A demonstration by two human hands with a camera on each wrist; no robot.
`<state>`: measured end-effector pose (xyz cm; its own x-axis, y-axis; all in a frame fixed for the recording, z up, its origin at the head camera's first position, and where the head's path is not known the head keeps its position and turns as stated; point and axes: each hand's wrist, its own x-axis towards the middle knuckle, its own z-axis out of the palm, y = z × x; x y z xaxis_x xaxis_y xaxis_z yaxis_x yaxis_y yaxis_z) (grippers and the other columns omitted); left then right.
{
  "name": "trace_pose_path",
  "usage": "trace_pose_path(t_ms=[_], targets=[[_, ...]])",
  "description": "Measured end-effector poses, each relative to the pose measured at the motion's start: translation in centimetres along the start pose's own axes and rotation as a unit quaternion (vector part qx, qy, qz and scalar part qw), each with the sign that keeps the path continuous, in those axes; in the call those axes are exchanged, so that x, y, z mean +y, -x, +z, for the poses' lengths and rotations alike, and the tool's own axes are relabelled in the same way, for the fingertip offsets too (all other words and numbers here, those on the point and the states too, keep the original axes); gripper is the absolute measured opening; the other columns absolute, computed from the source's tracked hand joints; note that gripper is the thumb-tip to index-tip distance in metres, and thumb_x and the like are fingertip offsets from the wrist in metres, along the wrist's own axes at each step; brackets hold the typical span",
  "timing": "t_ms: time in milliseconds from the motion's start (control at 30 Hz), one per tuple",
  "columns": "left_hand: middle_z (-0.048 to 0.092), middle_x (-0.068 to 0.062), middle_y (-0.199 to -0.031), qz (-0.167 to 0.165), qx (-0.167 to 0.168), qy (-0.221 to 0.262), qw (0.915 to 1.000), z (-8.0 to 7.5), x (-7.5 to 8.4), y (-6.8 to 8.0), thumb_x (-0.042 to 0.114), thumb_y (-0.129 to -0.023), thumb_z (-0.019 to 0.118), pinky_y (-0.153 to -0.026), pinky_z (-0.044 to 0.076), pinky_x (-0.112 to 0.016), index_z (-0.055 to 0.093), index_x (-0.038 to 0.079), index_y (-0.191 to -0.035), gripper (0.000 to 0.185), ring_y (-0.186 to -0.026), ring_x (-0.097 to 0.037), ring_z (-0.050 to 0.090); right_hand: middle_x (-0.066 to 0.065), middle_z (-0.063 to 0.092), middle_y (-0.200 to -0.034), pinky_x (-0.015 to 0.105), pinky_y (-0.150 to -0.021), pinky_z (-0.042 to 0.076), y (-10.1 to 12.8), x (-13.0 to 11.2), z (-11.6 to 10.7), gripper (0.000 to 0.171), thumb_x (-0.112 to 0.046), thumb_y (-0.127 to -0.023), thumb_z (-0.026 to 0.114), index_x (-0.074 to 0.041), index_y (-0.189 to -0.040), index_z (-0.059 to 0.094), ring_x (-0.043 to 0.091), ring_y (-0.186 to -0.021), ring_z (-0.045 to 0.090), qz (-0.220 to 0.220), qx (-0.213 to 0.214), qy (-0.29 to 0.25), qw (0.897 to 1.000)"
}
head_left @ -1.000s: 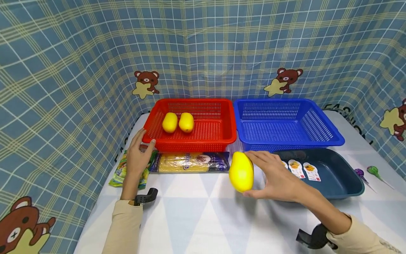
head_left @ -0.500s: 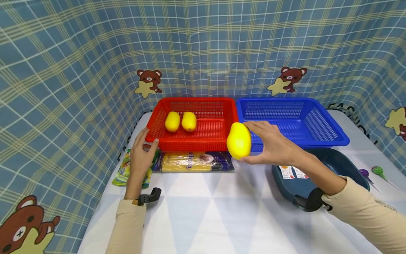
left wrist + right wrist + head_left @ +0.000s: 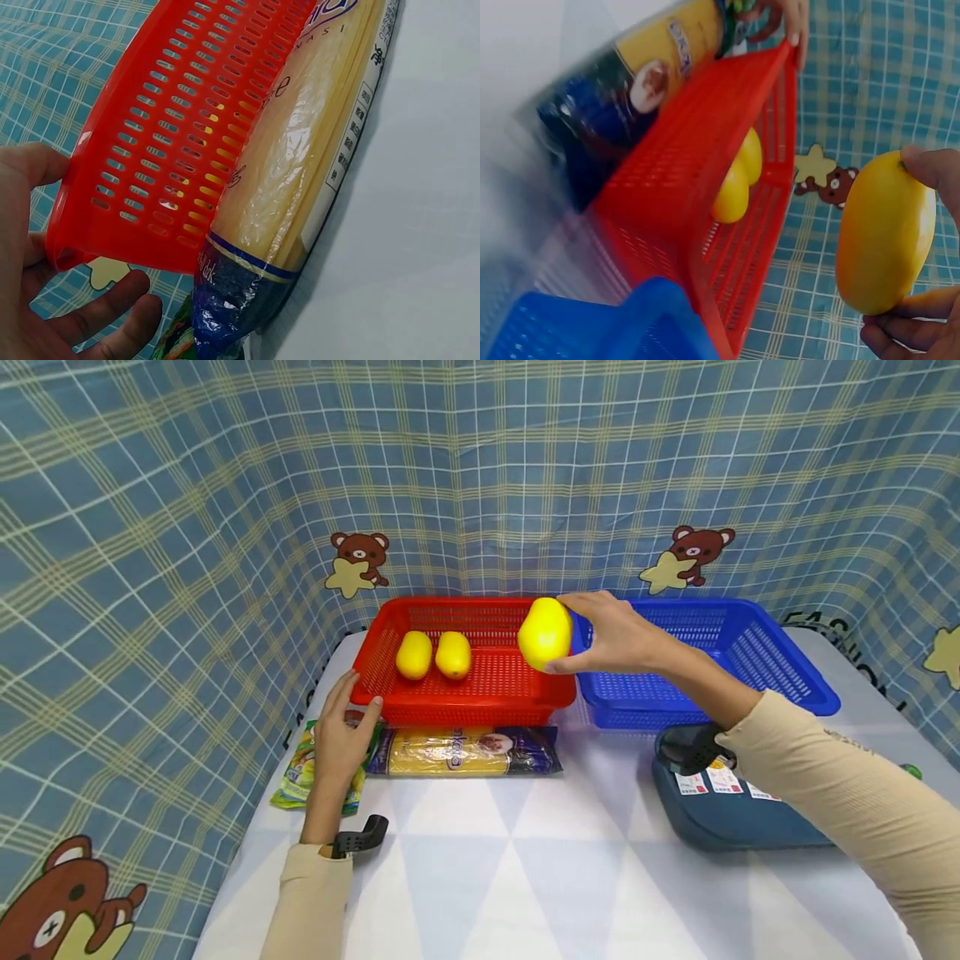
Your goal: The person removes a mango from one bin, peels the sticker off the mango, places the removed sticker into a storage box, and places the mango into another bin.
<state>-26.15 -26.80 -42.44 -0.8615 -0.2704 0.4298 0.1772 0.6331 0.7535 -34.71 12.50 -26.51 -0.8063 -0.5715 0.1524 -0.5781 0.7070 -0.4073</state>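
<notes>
Bracing the near-left corner of the red basket (image 3: 465,700) with the left hand (image 3: 341,739), fingers straight and loosely spread, thumb tip touching the rim, clasping nothing. Covering part of a green snack packet (image 3: 296,775) with that same hand, and lying just beside it, along the basket's front wall, a long noodle packet (image 3: 465,752). Sitting already inside the basket, toward its left end and touching each other: two small yellow fruits (image 3: 415,654). Hovering further right, over the basket's right end and above its floor, not yet set down: a larger yellow mango (image 3: 544,632). Pinching that mango between thumb below and curled fingers above with the right hand (image 3: 611,635). Judging by this, nearing the end of one placement, with only lowering and letting go remaining. Standing empty on the right: the blue basket (image 3: 750,635), and nearer, a dark tray (image 3: 720,831) bearing small labels.
</notes>
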Motion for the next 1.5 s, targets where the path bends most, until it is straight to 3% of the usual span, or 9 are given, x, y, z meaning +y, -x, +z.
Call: trace_pose_path(t_ms=[167,467,700,800,1000,1200,1300,1500], targets=[[0.037,0.002,-0.158,0.008,0.006,0.013,0.9999,0.1,0.1,-0.1,0.032,-0.098,0.066,-0.087,0.053,-0.043,0.045,0.012,-0.151,0.061,-0.113,-0.025,0.058,0.019,0.042,-0.152,0.071,-0.108,0.018,-3.0,-0.1,-0.3,0.098,-0.051,-0.075,0.081,-0.003,-0.151,0.042,0.041,-0.138,0.032,-0.003,-0.018,0.008,1.0],[0.038,0.001,-0.157,0.009,0.004,0.007,0.9999,0.1,-0.1,0.0,0.032,-0.098,0.066,-0.08,0.05,-0.024,0.045,0.013,-0.151,0.061,-0.104,-0.026,0.063,0.015,0.046,-0.15,0.067,-0.105,0.024,-7.4,0.3,0.2,0.095,-0.054,-0.077,0.078,-0.008,-0.152,0.041,0.038,-0.132,0.036,-0.01,-0.042,0.012,0.999],[0.037,-0.001,-0.158,0.015,0.001,0.016,0.9998,-0.1,-0.1,0.2,0.033,-0.098,0.066,-0.082,0.054,-0.038,0.045,0.013,-0.152,0.061,-0.105,-0.029,0.063,0.016,0.045,-0.15,0.065,-0.104,0.03,-9.9,0.5,1.0,0.099,-0.056,-0.077,0.078,-0.005,-0.152,0.04,0.038,-0.134,0.038,-0.005,-0.063,0.032,0.998],[0.038,0.0,-0.158,0.012,0.003,0.017,0.9998,-0.2,0.0,0.2,0.032,-0.098,0.066,-0.082,0.054,-0.041,0.046,0.013,-0.151,0.061,-0.106,-0.028,0.062,0.017,0.047,-0.148,0.063,-0.102,0.033,-10.9,0.6,1.4,0.097,-0.055,-0.078,0.077,-0.004,-0.151,0.041,0.038,-0.132,0.04,-0.01,-0.073,0.037,0.997],[0.038,0.002,-0.158,0.011,0.0,0.006,0.9999,-0.3,-0.2,0.2,0.033,-0.098,0.066,-0.079,0.052,-0.027,0.045,0.013,-0.152,0.061,-0.103,-0.027,0.064,0.016,0.048,-0.144,0.064,-0.102,0.028,-12.6,1.0,2.1,0.094,-0.054,-0.079,0.077,-0.004,-0.15,0.041,0.038,-0.13,0.038,-0.005,-0.094,0.045,0.995],[0.038,0.001,-0.157,0.016,0.001,0.018,0.9997,-0.3,-0.2,0.1,0.033,-0.097,0.066,-0.08,0.054,-0.039,0.046,0.012,-0.151,0.061,-0.102,-0.027,0.063,0.011,0.056,-0.132,0.058,-0.097,0.03,-13.9,1.4,3.4,0.089,-0.054,-0.078,0.078,-0.006,-0.146,0.046,0.035,-0.121,0.043,-0.014,-0.101,0.052,0.993],[0.038,0.0,-0.157,0.016,0.001,0.015,0.9998,-0.3,-0.3,0.1,0.032,-0.098,0.066,-0.079,0.054,-0.039,0.046,0.011,-0.151,0.061,-0.1,-0.028,0.063,0.011,0.058,-0.126,0.055,-0.093,0.031,-14.5,1.4,4.1,0.086,-0.054,-0.078,0.08,-0.005,-0.141,0.049,0.034,-0.115,0.046,-0.02,-0.106,0.054,0.993],[0.038,0.003,-0.157,0.006,-0.002,0.013,0.9999,-0.4,-0.2,0.1,0.034,-0.097,0.066,-0.078,0.052,-0.031,0.046,0.014,-0.151,0.061,-0.103,-0.023,0.062,0.016,0.052,-0.139,0.058,-0.099,0.029,-15.4,1.4,5.6,0.094,-0.055,-0.077,0.079,-0.002,-0.147,0.044,0.036,-0.124,0.041,-0.007,-0.137,0.066,0.988]])
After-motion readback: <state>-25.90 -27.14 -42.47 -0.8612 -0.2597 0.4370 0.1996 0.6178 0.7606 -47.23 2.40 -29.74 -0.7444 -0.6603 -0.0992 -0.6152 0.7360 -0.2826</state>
